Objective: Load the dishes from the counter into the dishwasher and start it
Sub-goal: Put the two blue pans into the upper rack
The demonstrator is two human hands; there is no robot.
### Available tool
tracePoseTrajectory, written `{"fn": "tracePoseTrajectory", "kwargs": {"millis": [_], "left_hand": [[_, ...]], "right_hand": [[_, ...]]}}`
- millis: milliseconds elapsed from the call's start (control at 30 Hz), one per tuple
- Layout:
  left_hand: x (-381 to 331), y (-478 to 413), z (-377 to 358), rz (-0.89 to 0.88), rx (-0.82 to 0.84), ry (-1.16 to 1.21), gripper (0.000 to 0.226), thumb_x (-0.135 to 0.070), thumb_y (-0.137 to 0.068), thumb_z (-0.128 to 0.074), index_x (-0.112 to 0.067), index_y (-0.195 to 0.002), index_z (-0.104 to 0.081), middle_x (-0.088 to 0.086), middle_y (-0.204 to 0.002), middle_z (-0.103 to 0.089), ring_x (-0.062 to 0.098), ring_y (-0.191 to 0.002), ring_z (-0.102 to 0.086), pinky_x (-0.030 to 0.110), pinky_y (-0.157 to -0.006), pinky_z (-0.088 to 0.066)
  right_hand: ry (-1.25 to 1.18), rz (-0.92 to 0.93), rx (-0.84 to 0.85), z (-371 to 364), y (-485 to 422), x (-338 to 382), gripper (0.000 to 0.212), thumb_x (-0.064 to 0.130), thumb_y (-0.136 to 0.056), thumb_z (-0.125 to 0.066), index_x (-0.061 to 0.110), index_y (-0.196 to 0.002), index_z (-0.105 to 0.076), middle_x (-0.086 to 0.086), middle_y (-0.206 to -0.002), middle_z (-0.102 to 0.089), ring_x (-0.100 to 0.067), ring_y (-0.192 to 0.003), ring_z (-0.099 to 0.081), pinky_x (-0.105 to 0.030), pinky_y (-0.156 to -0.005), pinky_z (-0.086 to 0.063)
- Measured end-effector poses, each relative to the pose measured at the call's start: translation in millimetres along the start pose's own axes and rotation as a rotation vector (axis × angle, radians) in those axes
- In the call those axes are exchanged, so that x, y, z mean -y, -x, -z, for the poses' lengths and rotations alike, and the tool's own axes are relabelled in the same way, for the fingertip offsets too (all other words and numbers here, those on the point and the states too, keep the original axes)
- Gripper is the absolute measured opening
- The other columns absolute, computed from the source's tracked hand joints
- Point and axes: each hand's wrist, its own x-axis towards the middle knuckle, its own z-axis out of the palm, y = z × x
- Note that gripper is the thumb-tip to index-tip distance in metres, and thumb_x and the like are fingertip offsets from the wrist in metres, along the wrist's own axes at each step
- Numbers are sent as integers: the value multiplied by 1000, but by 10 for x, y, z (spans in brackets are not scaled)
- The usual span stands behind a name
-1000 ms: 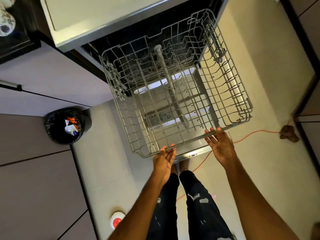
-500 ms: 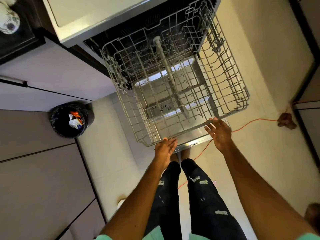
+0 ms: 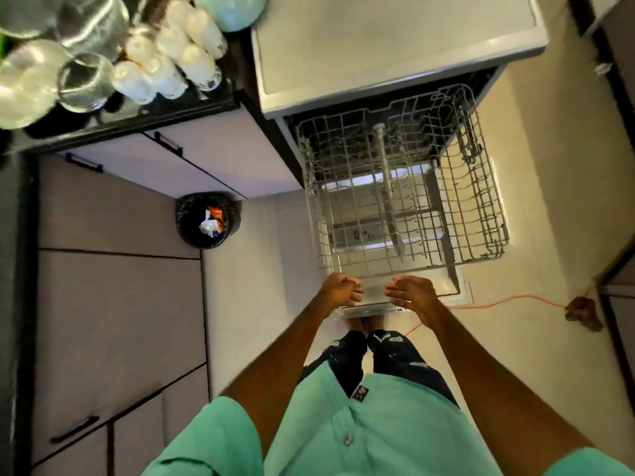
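empty rack pulled out, both hands off

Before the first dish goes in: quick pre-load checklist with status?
1. Upper rack pulled out of the dishwasher: ok.
2. Rack holds no dishes: ok, only bare wires show.
3. Both hands free: ok, left hand and right hand are loosely curled at the rack's front edge with nothing in them.
4. Dishes within sight: ok, glasses and white cups stand on the counter to the left.
5. Floor path: not ok, an orange cord runs across the floor beside the door.
6. Lower rack state: cannot tell, hidden under the upper one.
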Motion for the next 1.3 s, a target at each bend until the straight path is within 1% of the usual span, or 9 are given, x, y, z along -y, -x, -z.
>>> {"fn": "tracePoseTrajectory", "kwargs": {"millis": [100,167,367,533,633,767,867,1133,1300], "left_hand": [[22,203,221,-46,-75,-29,27,-19,-101,-56,2,-113,-68,18,-105,-73,23,-81,-70,32,-77,-60],[43,361,370,-65,-106,3,27,-21,-101,-57,0,-115,-67,17,-106,-73,23,-83,-71,34,-80,-59],[116,712,795,-94,-177,146,16,-15,-100,-57,-2,-103,-66,17,-103,-70,14,-64,-67,21,-58,-54],[29,973,1348,-114,-189,271,15,-9,-101,-54,-9,-89,-63,13,-95,-68,18,-69,-61,18,-54,-49],[-45,1028,1757,-134,-226,292,13,-8,-102,-54,-7,-92,-63,11,-93,-66,18,-70,-59,17,-53,-49],[-87,930,2365,-213,-285,249,25,-19,-102,-56,-2,-116,-65,13,-110,-70,19,-80,-67,22,-68,-56],[-162,849,2871,-289,-269,257,30,-20,-102,-56,2,-120,-64,16,-113,-71,23,-87,-67,25,-72,-57],[-643,730,4233,-471,-218,184,13,-16,-101,-57,-14,-95,-69,4,-93,-73,11,-67,-68,20,-58,-53],[-1280,740,4680,-555,-204,161,19,-10,-104,-52,-13,-91,-66,-3,-82,-74,9,-59,-66,20,-54,-51]], "right_hand": [[159,17,34,-262,183,140,17,14,-96,-63,1,-105,-69,-20,-100,-75,-35,-92,-74,-42,-82,-61],[224,29,71,-415,263,241,18,15,-97,-63,0,-105,-70,-18,-98,-76,-33,-92,-74,-45,-88,-60],[359,76,159,-916,395,622,21,8,-97,-60,-1,-115,-67,-21,-102,-74,-32,-87,-72,-38,-79,-58],[462,124,242,-1521,471,936,24,5,-98,-55,-2,-120,-64,-18,-101,-71,-25,-78,-68,-30,-68,-55],[491,153,245,-1959,464,1089,26,6,-100,-54,-3,-122,-62,-16,-95,-71,-24,-75,-68,-29,-64,-54],[483,175,242,-2512,497,1245,25,8,-101,-53,-2,-122,-64,-22,-108,-72,-24,-78,-69,-30,-68,-54],[449,216,210,-2920,513,1320,25,11,-101,-53,0,-121,-66,-21,-112,-73,-22,-79,-71,-29,-68,-55],[262,268,135,-4087,636,1558,27,8,-100,-54,0,-124,-64,-22,-114,-71,-22,-81,-70,-27,-64,-55],[178,378,148,-4502,752,1960,25,6,-100,-54,0,-123,-63,-19,-107,-73,-25,-83,-70,-32,-74,-56]]}}
